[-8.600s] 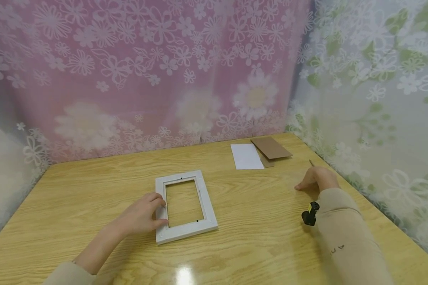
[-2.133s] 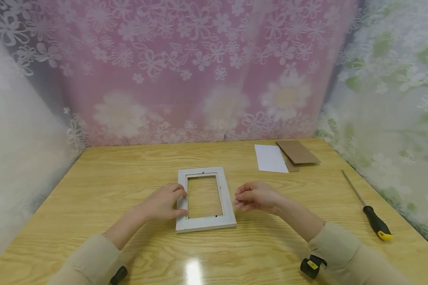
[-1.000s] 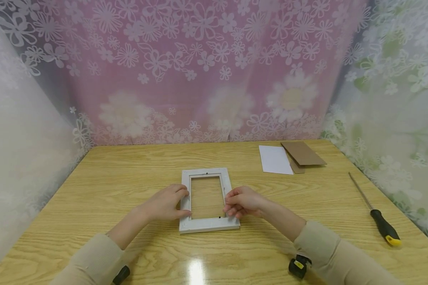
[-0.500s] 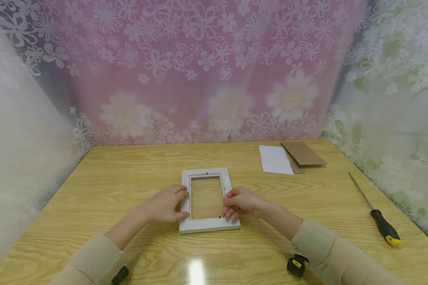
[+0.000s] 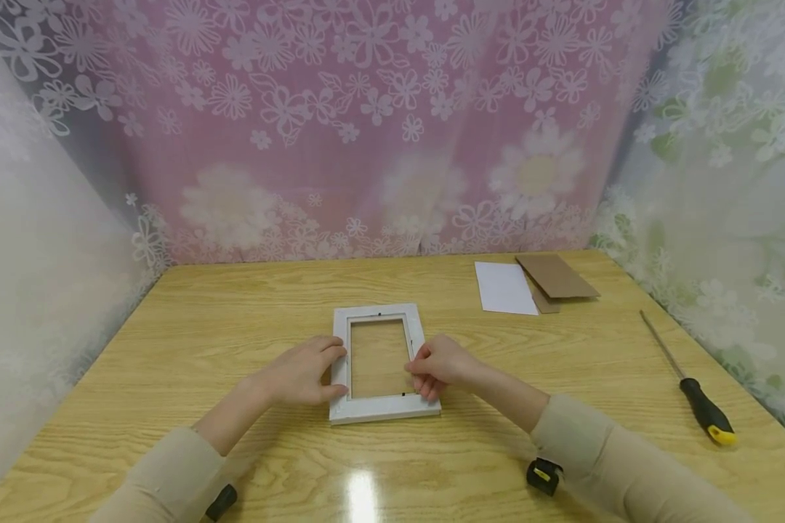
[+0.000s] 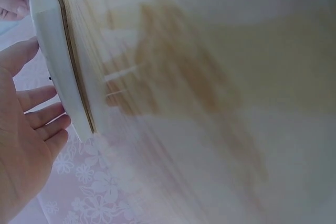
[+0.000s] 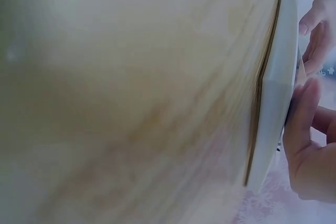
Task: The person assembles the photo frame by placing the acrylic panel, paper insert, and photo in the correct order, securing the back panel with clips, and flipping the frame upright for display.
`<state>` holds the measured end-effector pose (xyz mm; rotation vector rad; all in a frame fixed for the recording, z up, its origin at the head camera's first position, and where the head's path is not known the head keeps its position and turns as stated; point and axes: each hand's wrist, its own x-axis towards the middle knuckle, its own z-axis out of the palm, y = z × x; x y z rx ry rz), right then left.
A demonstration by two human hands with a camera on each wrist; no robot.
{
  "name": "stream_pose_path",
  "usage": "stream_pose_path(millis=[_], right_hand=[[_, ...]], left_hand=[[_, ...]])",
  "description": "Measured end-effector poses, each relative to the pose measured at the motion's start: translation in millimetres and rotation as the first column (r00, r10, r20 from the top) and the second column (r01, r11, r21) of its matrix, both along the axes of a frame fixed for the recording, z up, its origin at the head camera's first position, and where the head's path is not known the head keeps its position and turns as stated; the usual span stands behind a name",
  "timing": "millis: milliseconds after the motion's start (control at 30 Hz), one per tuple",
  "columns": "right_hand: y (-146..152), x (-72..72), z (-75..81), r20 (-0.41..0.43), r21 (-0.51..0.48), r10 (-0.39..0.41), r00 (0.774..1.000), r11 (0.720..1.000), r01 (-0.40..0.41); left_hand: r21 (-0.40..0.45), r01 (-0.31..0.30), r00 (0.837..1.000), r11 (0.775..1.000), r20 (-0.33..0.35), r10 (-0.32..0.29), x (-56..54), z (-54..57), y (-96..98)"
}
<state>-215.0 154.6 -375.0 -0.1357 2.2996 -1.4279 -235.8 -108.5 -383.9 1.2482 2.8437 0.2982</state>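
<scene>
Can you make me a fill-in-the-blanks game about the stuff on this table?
1. The frame that the left hand touches is coloured ____.
2. The screwdriver has a handle that is black and ____.
3. In the head view, the paper lies to the ____ of the brown boards.

Missing words: white; yellow; left.

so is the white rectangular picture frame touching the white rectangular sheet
Apart. The head view shows a stretch of wood-grain tabletop between the picture frame and the sheet.
</scene>
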Motion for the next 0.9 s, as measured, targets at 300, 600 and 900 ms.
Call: stream_pose_path(millis=[300,600,900], right_hand=[[-3.6,-3.7,3.1,-0.218,0.402,0.167,0.962,0.913,-0.067],[-4.1,-5.9,5.7,-0.201,0.459,0.197,0.960,0.884,-0.085],[-6.6,-6.2,5.3,-0.218,0.506,0.229,0.949,0.858,-0.091]], left_hand=[[-0.001,-0.010,1.000,1.000,0.004,0.010,-0.1,1.1,0.3],[0.001,-0.013,1.000,1.000,0.007,0.013,0.0,1.0,0.1],[0.001,-0.015,1.000,1.000,0.007,0.015,0.2,-0.3,-0.4]])
